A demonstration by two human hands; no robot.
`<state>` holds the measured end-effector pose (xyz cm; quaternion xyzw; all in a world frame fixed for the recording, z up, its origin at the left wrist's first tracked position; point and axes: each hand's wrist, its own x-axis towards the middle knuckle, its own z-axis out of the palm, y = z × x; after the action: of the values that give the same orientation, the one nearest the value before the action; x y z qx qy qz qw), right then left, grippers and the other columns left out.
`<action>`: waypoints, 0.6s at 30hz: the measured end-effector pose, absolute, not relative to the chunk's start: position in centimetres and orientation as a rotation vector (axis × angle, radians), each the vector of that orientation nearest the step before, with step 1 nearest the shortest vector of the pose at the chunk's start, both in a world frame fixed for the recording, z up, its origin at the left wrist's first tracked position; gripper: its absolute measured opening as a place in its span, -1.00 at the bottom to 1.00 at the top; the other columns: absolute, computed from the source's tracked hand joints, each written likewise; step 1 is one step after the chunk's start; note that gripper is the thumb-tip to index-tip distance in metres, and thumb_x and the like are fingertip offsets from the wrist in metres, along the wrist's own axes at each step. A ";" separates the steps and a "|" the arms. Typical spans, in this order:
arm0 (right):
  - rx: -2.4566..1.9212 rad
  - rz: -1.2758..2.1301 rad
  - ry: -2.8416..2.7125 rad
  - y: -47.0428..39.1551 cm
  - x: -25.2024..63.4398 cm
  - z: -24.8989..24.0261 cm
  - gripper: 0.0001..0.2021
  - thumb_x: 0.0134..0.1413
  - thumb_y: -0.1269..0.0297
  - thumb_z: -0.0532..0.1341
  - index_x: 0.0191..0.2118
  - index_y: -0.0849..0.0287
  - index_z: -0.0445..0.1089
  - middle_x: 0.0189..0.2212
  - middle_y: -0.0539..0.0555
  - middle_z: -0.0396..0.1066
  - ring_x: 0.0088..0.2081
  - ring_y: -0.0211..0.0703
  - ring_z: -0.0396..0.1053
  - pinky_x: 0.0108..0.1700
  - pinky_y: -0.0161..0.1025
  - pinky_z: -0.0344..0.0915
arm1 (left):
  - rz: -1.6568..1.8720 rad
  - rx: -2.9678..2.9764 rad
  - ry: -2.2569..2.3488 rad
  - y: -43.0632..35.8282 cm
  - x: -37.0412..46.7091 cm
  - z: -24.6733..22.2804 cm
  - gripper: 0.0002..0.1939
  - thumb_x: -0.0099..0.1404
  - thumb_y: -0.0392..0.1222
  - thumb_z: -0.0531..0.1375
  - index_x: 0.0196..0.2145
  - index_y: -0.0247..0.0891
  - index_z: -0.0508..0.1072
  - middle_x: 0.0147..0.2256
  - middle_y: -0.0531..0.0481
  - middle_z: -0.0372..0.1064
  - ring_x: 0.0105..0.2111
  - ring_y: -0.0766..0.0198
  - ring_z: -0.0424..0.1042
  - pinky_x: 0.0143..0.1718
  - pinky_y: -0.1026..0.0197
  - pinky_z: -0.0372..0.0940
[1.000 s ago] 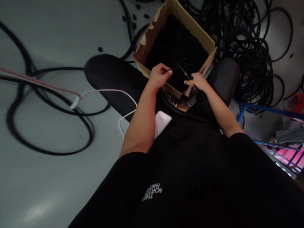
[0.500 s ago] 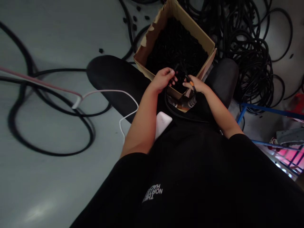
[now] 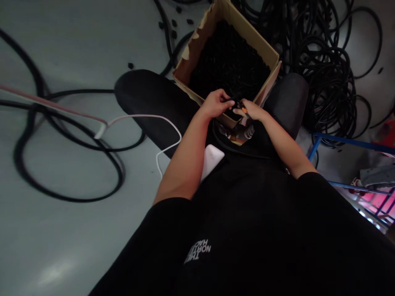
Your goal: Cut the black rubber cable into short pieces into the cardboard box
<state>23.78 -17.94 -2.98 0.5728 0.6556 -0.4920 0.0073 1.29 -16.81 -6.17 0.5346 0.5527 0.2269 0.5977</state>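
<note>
A cardboard box (image 3: 263,46) between my knees holds many small black pieces (image 3: 230,57). Over its near edge, my left hand (image 3: 218,103) is closed, thumb and fingers pinching the end of a black hose (image 3: 233,98). My right hand (image 3: 251,110) is closed around a tool with orange on its handle (image 3: 244,110), close beside the left fingertips. The tool's working end is dark and hard to make out against the box. A length of black hose (image 3: 230,148) curves below the hands across my lap.
Coiled black hoses (image 3: 330,90) lie at the right, and larger loops (image 3: 74,200) on the floor at the left. A white power bank (image 3: 212,158) with a cable (image 3: 148,116) rests at my lap. A blue metal frame (image 3: 352,142) stands at the right.
My left hand has moved slightly right and down, closer to my right hand. Its fingers have closed on the hose end, and the tool in my right hand has turned.
</note>
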 end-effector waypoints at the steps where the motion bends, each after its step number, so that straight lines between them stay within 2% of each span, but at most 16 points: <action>1: 1.844 -1.480 2.006 -17.9 23.5 -2.3 -0.71 0.47 0.05 0.49 -0.06 0.16 0.53 -0.13 0.14 0.61 -0.03 0.04 0.58 0.16 -0.09 0.49 | 0.541 1.240 1.299 -16.7 1.2 -6.3 -0.46 0.35 0.09 0.62 -0.26 -0.09 0.31 -0.41 0.03 0.49 -0.34 0.10 0.56 -0.19 0.08 0.56; 4: 1.946 -1.333 1.928 -17.9 22.9 -1.0 -0.74 0.54 0.09 0.43 -0.17 0.16 0.54 -0.19 0.16 0.60 -0.02 0.08 0.62 0.12 -0.12 0.47 | 0.601 1.241 1.362 -16.3 0.9 -6.9 -0.43 0.40 0.21 0.59 -0.24 -0.08 0.32 -0.40 0.01 0.48 -0.29 0.05 0.59 -0.13 0.04 0.59; 7: 1.923 -1.248 1.920 -17.9 23.0 -0.7 -0.70 0.53 0.15 0.41 -0.28 0.12 0.47 -0.27 0.12 0.54 -0.10 0.03 0.59 0.01 -0.17 0.41 | 0.579 1.231 1.411 -16.3 0.6 -7.6 -0.40 0.43 0.30 0.58 -0.21 -0.08 0.32 -0.37 -0.01 0.49 -0.28 0.04 0.59 -0.15 0.04 0.58; 10: 1.843 -1.260 1.900 -17.9 23.3 -1.1 -0.67 0.50 0.19 0.43 -0.33 0.10 0.39 -0.33 0.05 0.45 -0.20 -0.06 0.50 -0.08 -0.19 0.33 | 0.542 1.188 1.415 -16.5 0.5 -7.9 -0.45 0.44 0.22 0.58 -0.17 -0.09 0.34 -0.36 -0.01 0.48 -0.29 0.06 0.58 -0.18 0.06 0.56; 14: 1.843 -1.402 1.825 -18.0 23.8 -1.8 -0.66 0.51 0.19 0.41 -0.33 0.09 0.36 -0.37 0.02 0.40 -0.23 -0.09 0.44 -0.12 -0.20 0.32 | 0.561 1.133 1.396 -16.5 0.8 -7.4 -0.68 0.52 0.02 0.46 -0.07 -0.12 0.41 -0.30 -0.01 0.49 -0.29 0.12 0.57 -0.17 0.08 0.57; 16: 1.866 -1.513 1.833 -18.0 24.1 -2.3 -0.69 0.50 0.22 0.40 -0.31 0.07 0.35 -0.38 0.01 0.42 -0.23 -0.08 0.46 -0.12 -0.19 0.36 | 0.606 1.130 1.368 -16.4 1.0 -6.9 -0.75 0.55 0.00 0.40 -0.04 -0.13 0.45 -0.25 -0.05 0.53 -0.25 0.12 0.60 -0.13 0.06 0.61; 18: 1.879 -1.640 1.847 -18.1 24.4 -3.0 -0.74 0.47 0.24 0.41 -0.27 0.06 0.37 -0.38 -0.01 0.44 -0.22 -0.07 0.46 -0.12 -0.19 0.40 | 0.698 1.148 1.328 -16.3 1.1 -6.4 -0.71 0.55 0.07 0.41 0.00 -0.12 0.48 -0.18 -0.09 0.58 -0.14 0.04 0.66 -0.04 0.00 0.65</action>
<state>24.42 -18.10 -3.00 0.6053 0.5949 -0.5285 0.0190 1.08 -16.28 -6.37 0.4925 0.5695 0.2994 0.5861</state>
